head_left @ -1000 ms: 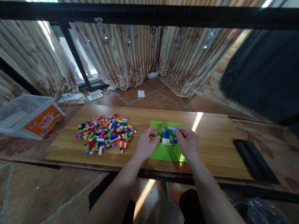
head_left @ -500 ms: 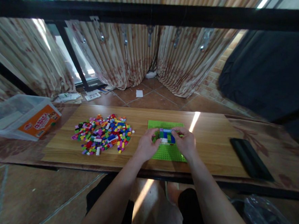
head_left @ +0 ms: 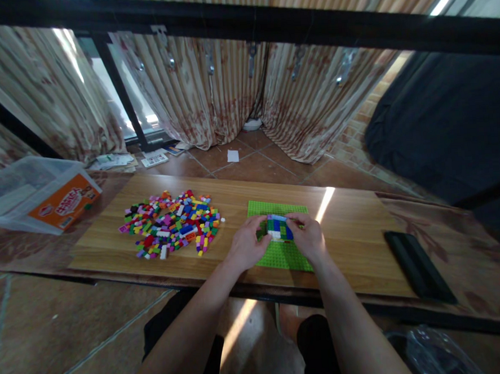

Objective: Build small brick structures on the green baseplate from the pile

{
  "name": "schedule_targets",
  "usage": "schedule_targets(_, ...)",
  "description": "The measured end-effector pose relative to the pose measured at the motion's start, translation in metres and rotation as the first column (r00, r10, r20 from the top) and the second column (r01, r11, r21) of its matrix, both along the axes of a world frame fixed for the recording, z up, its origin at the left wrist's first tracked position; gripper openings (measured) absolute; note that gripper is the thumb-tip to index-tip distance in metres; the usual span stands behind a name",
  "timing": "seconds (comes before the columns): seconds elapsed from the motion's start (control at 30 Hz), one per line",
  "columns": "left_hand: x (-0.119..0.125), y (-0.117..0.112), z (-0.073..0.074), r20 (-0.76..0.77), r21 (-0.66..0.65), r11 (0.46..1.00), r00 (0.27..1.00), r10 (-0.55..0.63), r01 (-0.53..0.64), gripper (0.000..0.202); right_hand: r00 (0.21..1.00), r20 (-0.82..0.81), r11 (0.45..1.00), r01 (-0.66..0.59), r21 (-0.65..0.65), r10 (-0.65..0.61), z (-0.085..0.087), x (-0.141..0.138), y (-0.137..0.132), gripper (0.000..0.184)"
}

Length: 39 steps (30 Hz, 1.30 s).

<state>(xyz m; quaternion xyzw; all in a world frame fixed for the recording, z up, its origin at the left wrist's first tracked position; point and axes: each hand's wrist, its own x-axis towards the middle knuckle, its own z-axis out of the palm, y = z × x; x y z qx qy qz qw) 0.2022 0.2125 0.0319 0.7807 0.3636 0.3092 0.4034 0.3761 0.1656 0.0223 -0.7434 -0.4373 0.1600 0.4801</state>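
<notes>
A block of joined toy bricks (head_left: 279, 228) in blue, green, white and purple sits over the lime-green baseplate (head_left: 285, 258). Whether it is pressed onto the plate or held just above it, I cannot tell. My left hand (head_left: 249, 242) grips its left side, thumb at the near white edge and fingers at the far corner. On the opposite side my right hand (head_left: 309, 235) is closed around the right edge, fingertips at the far right corner. Both hands partly cover the block's ends.
Left of the plate, a loose pile of many-coloured bricks (head_left: 171, 223) lies on the wooden tabletop (head_left: 350, 237). A clear plastic bin (head_left: 34, 192) with an orange label stands at the far left. Toward the right end lies a long black object (head_left: 420, 267).
My right hand has shifted slightly left and its fingers have drawn in at the block's far right corner. The left hand keeps nearly the same place.
</notes>
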Motion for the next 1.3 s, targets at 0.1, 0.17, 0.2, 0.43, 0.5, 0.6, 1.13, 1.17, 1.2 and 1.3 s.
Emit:
schedule_targets(0.1,0.0,0.0,-0.001,0.013,-0.002,1.0,1.0,0.002,-0.002,0.046,1.0,0.007,1.0,-0.009,-0.011,0.009,0.002,0.001,0.0,0.03)
schedule_targets(0.17,0.001,0.0,-0.001,0.024,0.001,1.0,1.0,0.001,-0.001,0.046,1.0,-0.005,1.0,-0.006,0.015,0.007,0.004,0.0,-0.001,0.03)
schedule_targets(0.2,0.001,0.0,-0.001,0.032,-0.001,1.0,0.999,0.008,-0.008,0.046,1.0,-0.014,0.999,-0.008,0.038,0.008,0.005,0.0,-0.001,0.03)
schedule_targets(0.43,0.0,-0.002,0.002,0.18,-0.078,0.986,0.971,0.159,-0.147,0.031,0.978,0.158,0.968,-0.164,0.189,0.135,0.02,-0.027,-0.002,0.025)
schedule_targets(0.5,0.0,0.0,0.001,0.272,-0.123,0.979,0.943,0.19,-0.161,0.026,0.96,0.217,0.955,-0.219,0.198,0.175,0.024,-0.036,-0.003,0.023)
schedule_targets(0.6,-0.001,0.004,0.0,0.414,-0.267,0.955,0.879,0.237,-0.132,0.023,0.948,0.241,0.949,-0.254,0.186,0.206,0.027,-0.045,-0.003,0.021)
schedule_targets(1.13,0.002,0.008,-0.005,0.286,-0.285,0.953,0.94,0.185,-0.101,0.024,0.943,0.305,0.985,-0.158,0.072,0.129,0.023,-0.029,-0.004,0.024)
schedule_targets(1.17,0.003,0.007,-0.005,0.241,-0.249,0.962,0.955,0.175,-0.113,0.027,0.95,0.299,0.99,-0.12,0.073,0.093,0.022,-0.024,-0.003,0.024)
schedule_targets(1.2,0.003,0.006,-0.005,0.199,-0.216,0.969,0.965,0.168,-0.124,0.031,0.955,0.29,0.994,-0.086,0.074,0.061,0.02,-0.019,-0.002,0.025)
schedule_targets(1.3,0.003,0.005,-0.002,0.121,-0.13,0.984,0.983,0.138,-0.122,0.04,0.965,0.261,0.996,-0.049,0.078,0.027,0.013,-0.007,0.001,0.026)
